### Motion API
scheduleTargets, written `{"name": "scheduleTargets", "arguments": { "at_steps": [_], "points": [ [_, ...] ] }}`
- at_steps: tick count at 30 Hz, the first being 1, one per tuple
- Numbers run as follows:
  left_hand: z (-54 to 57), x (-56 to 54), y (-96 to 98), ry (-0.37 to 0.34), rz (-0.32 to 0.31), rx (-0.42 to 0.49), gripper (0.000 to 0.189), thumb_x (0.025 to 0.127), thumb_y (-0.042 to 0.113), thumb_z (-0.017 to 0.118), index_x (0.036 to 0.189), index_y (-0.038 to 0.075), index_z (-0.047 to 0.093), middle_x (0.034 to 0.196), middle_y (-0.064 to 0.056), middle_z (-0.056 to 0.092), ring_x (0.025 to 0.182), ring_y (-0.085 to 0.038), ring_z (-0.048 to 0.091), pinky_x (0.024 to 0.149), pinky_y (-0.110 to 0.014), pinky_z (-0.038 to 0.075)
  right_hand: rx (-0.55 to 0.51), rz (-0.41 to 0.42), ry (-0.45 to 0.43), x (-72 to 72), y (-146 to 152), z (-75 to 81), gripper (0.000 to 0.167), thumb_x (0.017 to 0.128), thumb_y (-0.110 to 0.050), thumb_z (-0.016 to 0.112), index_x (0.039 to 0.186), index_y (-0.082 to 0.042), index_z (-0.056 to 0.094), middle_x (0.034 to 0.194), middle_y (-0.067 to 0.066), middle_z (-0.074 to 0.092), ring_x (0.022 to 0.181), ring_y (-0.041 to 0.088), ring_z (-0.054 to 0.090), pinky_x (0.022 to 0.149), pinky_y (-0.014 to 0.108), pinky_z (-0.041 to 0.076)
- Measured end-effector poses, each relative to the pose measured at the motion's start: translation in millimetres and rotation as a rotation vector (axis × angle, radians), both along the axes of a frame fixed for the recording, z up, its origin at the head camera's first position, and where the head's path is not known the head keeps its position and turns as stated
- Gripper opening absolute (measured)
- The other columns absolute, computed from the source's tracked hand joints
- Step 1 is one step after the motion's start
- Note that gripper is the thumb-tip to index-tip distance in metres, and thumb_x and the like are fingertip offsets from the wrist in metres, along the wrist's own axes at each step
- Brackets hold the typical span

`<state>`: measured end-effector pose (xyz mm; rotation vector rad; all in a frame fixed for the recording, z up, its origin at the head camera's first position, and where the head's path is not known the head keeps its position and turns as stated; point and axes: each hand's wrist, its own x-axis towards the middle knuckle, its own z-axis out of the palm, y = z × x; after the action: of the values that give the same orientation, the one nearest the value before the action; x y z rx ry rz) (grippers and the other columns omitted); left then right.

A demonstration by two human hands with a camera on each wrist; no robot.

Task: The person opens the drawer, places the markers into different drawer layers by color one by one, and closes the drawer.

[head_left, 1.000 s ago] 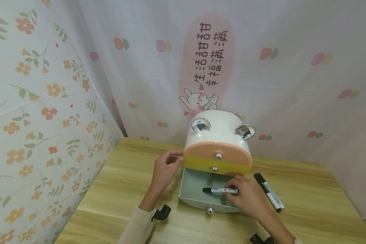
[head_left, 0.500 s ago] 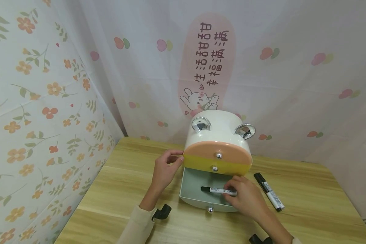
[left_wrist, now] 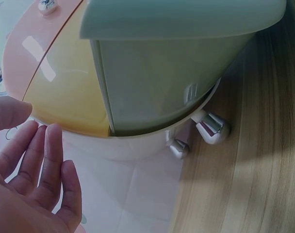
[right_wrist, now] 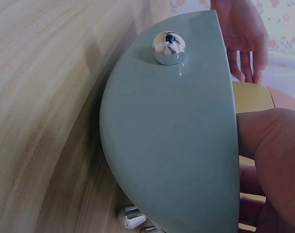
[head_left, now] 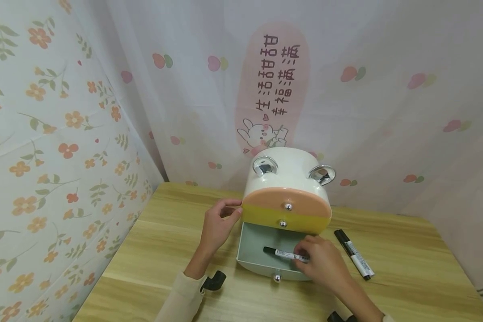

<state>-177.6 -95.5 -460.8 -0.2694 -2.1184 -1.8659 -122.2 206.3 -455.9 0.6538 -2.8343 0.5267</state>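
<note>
A white tabletop storage box point(head_left: 285, 167) has an orange drawer point(head_left: 271, 199) and a yellow drawer point(head_left: 261, 217) pushed in. Below them, a grey-green drawer point(head_left: 251, 241) is pulled out. Over that drawer my right hand point(head_left: 324, 264) pinches a black-capped white marker point(head_left: 283, 254), its cap pointing left. In the right wrist view the drawer's front point(right_wrist: 172, 121) hides my fingertips and the marker. My left hand point(head_left: 221, 223) is at the box's left side, relaxed fingertips against its edge beside the yellow drawer; the left wrist view shows these fingers point(left_wrist: 53, 150) loosely bent.
Two markers point(head_left: 356, 257) lie side by side on the wooden table point(head_left: 402, 264), right of the box. Two silver ear-like rings point(head_left: 264, 165) stick up from the box. Silver feet point(left_wrist: 213, 128) hold it up. Patterned cloth point(head_left: 193, 112) hangs behind and at left.
My right hand has shifted slightly left and down, moving the marker left and tilting its cap end upward in view. My left hand stays in place.
</note>
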Motion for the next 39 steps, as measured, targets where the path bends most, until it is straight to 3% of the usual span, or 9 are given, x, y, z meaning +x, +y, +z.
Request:
{"name": "scheduleTargets", "arguments": {
  "at_steps": [32, 39],
  "points": [
    [-0.6, 3.1, -0.7, -0.008, -0.003, -0.011, 0.018, 0.102, 0.012, 0.081, 0.120, 0.011, 0.080, 0.117, -0.004, 0.078, 0.096, -0.022, 0.075, 0.086, -0.031, 0.060, 0.080, -0.049, -0.088, -5.1, -10.1, 1.3, 0.021, 0.078, -0.017, 0.097, 0.077, -0.023, 0.076, 0.075, -0.016, 0.060, 0.071, 0.007, 0.056, 0.075, 0.041, 0.049],
    [-0.5, 2.3, 0.2, 0.007, 0.000, -0.012, 0.018, 0.102, 0.012, 0.081, 0.119, 0.010, 0.081, 0.117, -0.004, 0.078, 0.095, -0.021, 0.075, 0.090, -0.043, 0.061, 0.062, -0.052, -0.105, -4.6, -8.7, 3.3, 0.021, 0.078, -0.018, 0.097, 0.079, -0.023, 0.077, 0.078, -0.016, 0.063, 0.074, 0.008, 0.061, 0.078, 0.043, 0.052]
  ]
}}
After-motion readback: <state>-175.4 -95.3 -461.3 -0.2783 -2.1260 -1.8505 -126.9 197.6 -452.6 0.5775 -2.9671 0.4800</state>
